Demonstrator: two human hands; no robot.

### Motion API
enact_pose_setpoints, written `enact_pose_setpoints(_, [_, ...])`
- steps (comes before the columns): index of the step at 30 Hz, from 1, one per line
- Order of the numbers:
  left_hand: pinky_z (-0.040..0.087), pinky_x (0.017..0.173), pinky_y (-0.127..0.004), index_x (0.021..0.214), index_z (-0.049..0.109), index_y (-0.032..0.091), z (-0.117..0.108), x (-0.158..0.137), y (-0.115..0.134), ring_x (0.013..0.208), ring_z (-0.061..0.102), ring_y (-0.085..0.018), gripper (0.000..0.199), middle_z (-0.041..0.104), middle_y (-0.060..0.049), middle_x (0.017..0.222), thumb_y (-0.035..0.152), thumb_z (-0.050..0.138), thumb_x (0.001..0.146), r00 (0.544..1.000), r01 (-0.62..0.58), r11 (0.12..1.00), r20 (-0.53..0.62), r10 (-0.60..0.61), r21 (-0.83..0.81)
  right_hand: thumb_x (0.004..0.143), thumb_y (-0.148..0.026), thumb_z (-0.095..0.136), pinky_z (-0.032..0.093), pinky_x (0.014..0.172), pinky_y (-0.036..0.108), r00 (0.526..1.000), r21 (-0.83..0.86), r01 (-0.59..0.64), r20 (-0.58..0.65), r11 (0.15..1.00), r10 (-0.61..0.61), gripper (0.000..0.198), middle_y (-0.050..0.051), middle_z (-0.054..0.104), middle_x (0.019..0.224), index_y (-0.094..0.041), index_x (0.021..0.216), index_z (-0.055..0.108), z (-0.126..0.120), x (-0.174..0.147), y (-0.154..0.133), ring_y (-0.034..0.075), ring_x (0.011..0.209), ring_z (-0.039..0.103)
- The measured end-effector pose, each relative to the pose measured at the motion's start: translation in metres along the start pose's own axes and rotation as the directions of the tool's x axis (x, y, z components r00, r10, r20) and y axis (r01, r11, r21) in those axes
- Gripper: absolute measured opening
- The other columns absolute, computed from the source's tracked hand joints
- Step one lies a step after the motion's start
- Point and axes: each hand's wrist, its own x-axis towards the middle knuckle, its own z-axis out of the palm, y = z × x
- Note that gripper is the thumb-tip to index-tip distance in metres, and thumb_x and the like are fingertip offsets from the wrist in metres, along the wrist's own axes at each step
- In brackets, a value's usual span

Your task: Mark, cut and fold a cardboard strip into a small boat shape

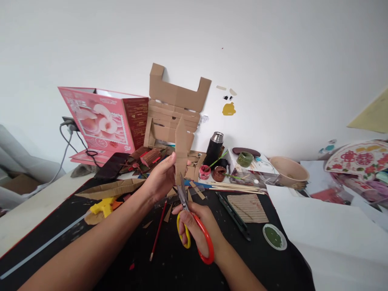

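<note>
cardboard pc (pixel 181 147) in l hand (pixel 160 178), scissors (pixel 184 203) in r hand (pixel 208 221)

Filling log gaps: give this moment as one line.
left hand: holding cardboard piece | right hand: holding scissors | blades: at cardboard piece's lower end

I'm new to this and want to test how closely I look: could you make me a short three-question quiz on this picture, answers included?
1. What does the left hand hold?
A) a flask
B) a glue gun
C) a pointed cardboard strip

2. True or false: the right hand holds orange-and-yellow scissors.

3. Fill in the colour: the red pencil lies on a ____ work surface.

Key: 1. C; 2. True; 3. black.
</note>
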Motion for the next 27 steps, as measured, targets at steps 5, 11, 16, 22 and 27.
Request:
enact_pose_setpoints(5, [0.056,0.063,-0.029,0.105,0.082,0.013,-0.0032,0.0003,-0.0020,0.068,0.072,-0.022,0.045,0.081,-0.010,0.085,0.055,0.085,0.092,1.000,0.018,1.000,0.007,-0.018,0.025,0.094,-0.086,0.064,0.047,0.046,0.022,1.000,0.002,-0.008,0.000,1.000,0.008,0.074,0.000,0.062,0.065,-0.013,0.103,0.072,0.0002,-0.0017,-0.0035,0.013,0.046,0.060])
enact_pose_setpoints(11, [0.057,0.063,-0.031,0.103,0.083,0.012,-0.0018,-0.0003,-0.0018,0.068,0.072,-0.022,0.043,0.082,-0.012,0.092,0.054,0.084,0.093,1.000,0.024,1.000,-0.012,-0.024,-0.008,0.097,-0.082,0.065,0.046,0.046,0.022,1.000,0.006,0.002,0.003,1.000,-0.002,0.069,-0.001,0.062,0.065,-0.014,0.102,0.072,-0.0004,-0.0015,-0.0030,0.012,0.045,0.059])
enact_pose_setpoints(16, [0.058,0.067,-0.028,0.109,0.082,0.013,0.0031,-0.0020,0.0002,0.070,0.072,-0.020,0.035,0.083,-0.011,0.091,0.045,0.084,0.097,1.000,0.002,0.999,-0.031,-0.003,-0.053,0.100,-0.079,0.064,0.046,0.046,0.021,1.000,-0.010,0.031,0.004,0.999,-0.031,0.065,-0.001,0.061,0.065,-0.014,0.103,0.072,-0.0012,-0.0016,-0.0024,0.012,0.045,0.059])
enact_pose_setpoints(22, [0.059,0.066,-0.028,0.100,0.082,0.013,0.0028,-0.0021,-0.0012,0.069,0.072,-0.020,0.034,0.082,-0.011,0.088,0.047,0.085,0.095,0.999,0.020,0.999,-0.027,-0.021,-0.044,0.102,-0.076,0.064,0.047,0.048,0.022,1.000,-0.029,0.027,0.002,0.999,-0.027,0.062,-0.001,0.062,0.066,-0.015,0.103,0.072,-0.0022,-0.0025,0.0001,0.013,0.048,0.061])
enact_pose_setpoints(27, [0.061,0.071,-0.027,0.100,0.081,0.013,0.0036,-0.0023,-0.0021,0.072,0.075,-0.019,0.032,0.083,-0.009,0.090,0.045,0.087,0.094,0.999,0.029,0.998,-0.013,-0.029,-0.051,0.100,-0.080,0.064,0.046,0.047,0.023,1.000,-0.032,0.018,-0.020,0.999,-0.019,0.065,-0.002,0.060,0.064,-0.015,0.103,0.073,-0.0004,-0.0023,-0.0026,0.013,0.047,0.059])
